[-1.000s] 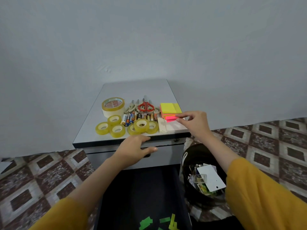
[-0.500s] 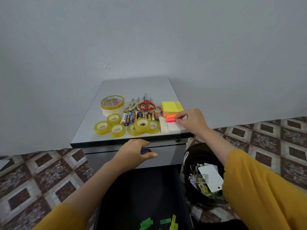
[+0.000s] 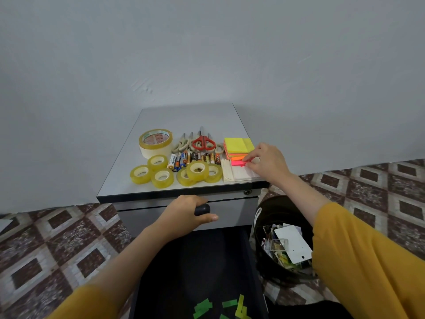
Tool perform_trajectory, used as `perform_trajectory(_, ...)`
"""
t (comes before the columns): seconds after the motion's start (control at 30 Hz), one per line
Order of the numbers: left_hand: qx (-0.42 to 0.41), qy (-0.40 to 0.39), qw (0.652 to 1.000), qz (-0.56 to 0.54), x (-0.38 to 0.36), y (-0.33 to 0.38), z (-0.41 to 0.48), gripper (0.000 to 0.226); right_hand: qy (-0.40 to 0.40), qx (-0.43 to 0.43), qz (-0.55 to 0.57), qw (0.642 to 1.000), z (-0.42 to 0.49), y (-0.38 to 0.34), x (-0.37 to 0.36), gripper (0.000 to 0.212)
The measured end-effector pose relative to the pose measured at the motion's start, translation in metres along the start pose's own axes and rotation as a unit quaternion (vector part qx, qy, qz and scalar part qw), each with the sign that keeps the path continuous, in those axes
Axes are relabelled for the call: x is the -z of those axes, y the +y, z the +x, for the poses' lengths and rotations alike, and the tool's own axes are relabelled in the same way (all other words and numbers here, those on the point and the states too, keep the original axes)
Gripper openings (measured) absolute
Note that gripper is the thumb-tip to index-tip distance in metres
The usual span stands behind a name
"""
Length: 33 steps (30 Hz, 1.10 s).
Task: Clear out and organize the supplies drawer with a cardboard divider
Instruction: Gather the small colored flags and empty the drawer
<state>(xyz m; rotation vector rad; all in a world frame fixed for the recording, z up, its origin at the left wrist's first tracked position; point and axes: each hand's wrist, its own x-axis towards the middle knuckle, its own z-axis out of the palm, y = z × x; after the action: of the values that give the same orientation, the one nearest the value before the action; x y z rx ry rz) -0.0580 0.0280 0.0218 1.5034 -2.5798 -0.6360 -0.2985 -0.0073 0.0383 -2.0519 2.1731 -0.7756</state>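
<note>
From my head camera, my left hand (image 3: 184,212) is curled over the dark handle (image 3: 203,209) on the closed upper drawer front (image 3: 232,212). The fingers wrap its top and the thumb lies straight beneath it. My right hand (image 3: 268,162) is up on the cabinet top (image 3: 188,118), narrowed to a pinch, its fingertips on the edge of the pink sticky notes (image 3: 236,162). These sit at the bottom of a stack topped by yellow sticky notes (image 3: 238,145), with a white pad (image 3: 243,174) just in front. To the left of the stack lie the scissors (image 3: 203,142), a row of batteries (image 3: 194,157), a large tape roll (image 3: 155,143) and a cluster of small tape rolls (image 3: 162,178). Below my left hand the open drawer (image 3: 195,261) is pulled out toward me. Its dark floor holds only a few green paper strips (image 3: 203,306) near the front. A black bin (image 3: 271,210) of scraps stands just beside it on the right.
</note>
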Motion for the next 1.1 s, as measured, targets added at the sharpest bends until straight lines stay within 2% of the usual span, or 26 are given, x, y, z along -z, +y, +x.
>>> perform_trajectory(0.23,-0.008,-0.004,1.000,-0.008,-0.002,-0.003,0.000,0.053,0.002,0.006,-0.002,1.000,-0.001,-0.001,0.000,0.020)
perform_trajectory(0.43,-0.007,-0.012,1.000,-0.015,-0.003,-0.006,0.001,0.056,-0.011,0.031,-0.041,0.999,-0.001,-0.007,0.003,0.026)
perform_trajectory(0.6,-0.013,-0.008,1.000,-0.026,-0.003,-0.008,0.000,0.049,-0.033,0.039,-0.088,0.995,0.000,-0.011,0.005,0.028)
perform_trajectory(0.67,-0.022,0.019,0.999,-0.030,-0.001,-0.004,-0.001,0.044,-0.031,0.038,-0.087,0.995,0.000,-0.010,0.005,0.028)
perform_trajectory(0.8,-0.067,0.123,0.989,-0.051,0.011,0.016,0.008,0.025,-0.036,0.036,-0.098,0.994,0.001,-0.009,0.004,0.026)
perform_trajectory(0.93,-0.085,0.192,0.977,-0.048,0.030,0.036,0.030,0.019,-0.035,0.036,-0.080,0.996,0.000,-0.007,0.002,0.023)
perform_trajectory(1.03,-0.082,0.209,0.974,-0.019,0.042,0.045,0.052,0.022,-0.031,0.044,-0.065,0.996,-0.002,-0.004,0.002,0.023)
perform_trajectory(1.1,-0.071,0.181,0.980,0.032,0.047,0.049,0.070,0.028,-0.031,0.042,-0.045,0.998,-0.003,-0.002,0.001,0.025)
